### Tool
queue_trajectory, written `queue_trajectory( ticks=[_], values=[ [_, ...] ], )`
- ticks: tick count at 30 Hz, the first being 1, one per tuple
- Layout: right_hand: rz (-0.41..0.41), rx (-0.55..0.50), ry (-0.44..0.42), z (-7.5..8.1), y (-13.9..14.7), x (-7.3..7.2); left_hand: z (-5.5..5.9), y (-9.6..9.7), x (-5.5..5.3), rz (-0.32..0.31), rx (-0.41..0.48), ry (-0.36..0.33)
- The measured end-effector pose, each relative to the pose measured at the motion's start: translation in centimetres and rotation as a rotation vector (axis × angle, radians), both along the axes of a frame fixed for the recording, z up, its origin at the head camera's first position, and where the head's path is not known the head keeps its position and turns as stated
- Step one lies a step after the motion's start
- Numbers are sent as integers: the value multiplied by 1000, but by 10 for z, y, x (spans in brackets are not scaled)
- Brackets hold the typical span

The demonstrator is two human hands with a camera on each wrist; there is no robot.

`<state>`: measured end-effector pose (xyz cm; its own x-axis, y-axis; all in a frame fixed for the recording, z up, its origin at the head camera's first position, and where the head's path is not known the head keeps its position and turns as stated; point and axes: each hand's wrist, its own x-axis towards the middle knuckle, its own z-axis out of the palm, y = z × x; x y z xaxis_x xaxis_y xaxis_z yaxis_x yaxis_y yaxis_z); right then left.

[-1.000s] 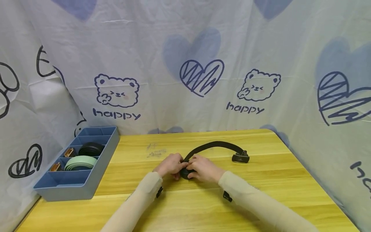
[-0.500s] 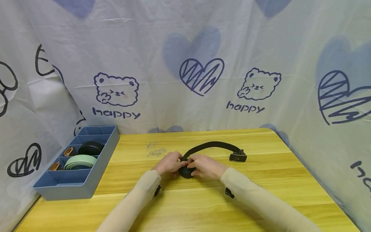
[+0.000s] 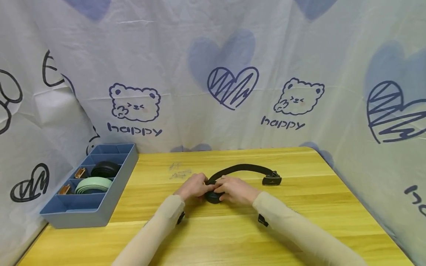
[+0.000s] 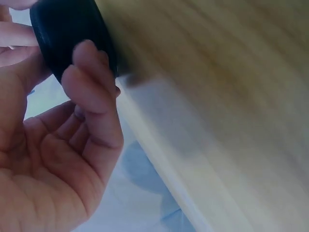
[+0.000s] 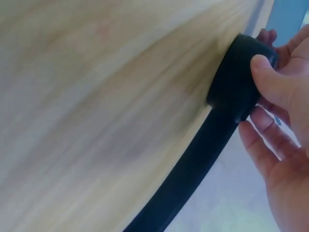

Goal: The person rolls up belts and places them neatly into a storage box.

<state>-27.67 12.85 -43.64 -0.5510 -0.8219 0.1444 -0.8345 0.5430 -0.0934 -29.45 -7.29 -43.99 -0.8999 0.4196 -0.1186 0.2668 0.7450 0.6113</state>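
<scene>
A black belt is partly wound into a coil (image 3: pixel 213 197) on the wooden table, standing on its edge. From the coil its loose strap (image 3: pixel 244 167) arcs back and to the right, ending at a dark buckle (image 3: pixel 271 179). My left hand (image 3: pixel 194 187) grips the coil from the left; in the left wrist view its curled fingers (image 4: pixel 91 82) lie against the coil's side. My right hand (image 3: pixel 235 190) holds the coil from the right. In the right wrist view the thumb (image 5: pixel 263 70) presses on the coil's outer face, while the strap runs off below.
At the table's left stands a blue divided box (image 3: pixel 116 199). Its compartments hold a rolled black belt (image 3: pixel 105 169) and a rolled pale green belt (image 3: pixel 94 184), each with a gold-coloured buckle. A printed curtain hangs behind the table (image 3: pixel 332 207).
The buckle end has drawn a little to the left, toward the coil. Both hands stay at the coil, with small shifts of the fingers.
</scene>
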Motion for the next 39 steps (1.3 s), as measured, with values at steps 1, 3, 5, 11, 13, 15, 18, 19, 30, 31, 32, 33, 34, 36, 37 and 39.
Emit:
queue_trajectory(
  ticks=[1,3,5,11,13,15,18,19,30,31,32,33,34,36,37,39],
  values=[
    [0,6,-2,1,0,1,0,-1,0,3,4,-6],
    [-11,15,6,2,-3,2,0,-1,-1,4,10,-13],
    [-27,15,37,2,-6,2,1,-2,-2,0,20,-12],
    [-16,33,142,0,-7,1,0,0,-3,-28,8,-35],
    [6,28,140,-1,-4,1,-2,0,-3,-33,-2,-49],
    [23,28,138,-1,-2,1,-3,0,-3,-34,0,-51],
    [25,46,151,-1,-1,0,-2,-1,-3,-37,15,-52],
    [19,52,153,0,-2,0,-2,-1,-3,-38,19,-56],
    [-95,144,179,1,-16,9,1,2,-3,-25,21,-117],
    [-83,146,179,2,-15,7,0,2,-3,-22,21,-108],
    [-63,148,177,2,-13,6,-1,3,-3,-22,23,-98],
    [-46,146,170,3,-10,5,-1,3,-3,-24,21,-84],
    [-27,140,163,3,-7,3,-2,3,-3,-26,21,-73],
    [-5,129,141,4,-1,1,-2,4,-4,-34,19,-58],
    [5,125,133,4,1,0,-2,4,-5,-42,21,-58],
    [12,115,124,4,2,-1,-2,4,-6,-54,32,-65]
  ],
)
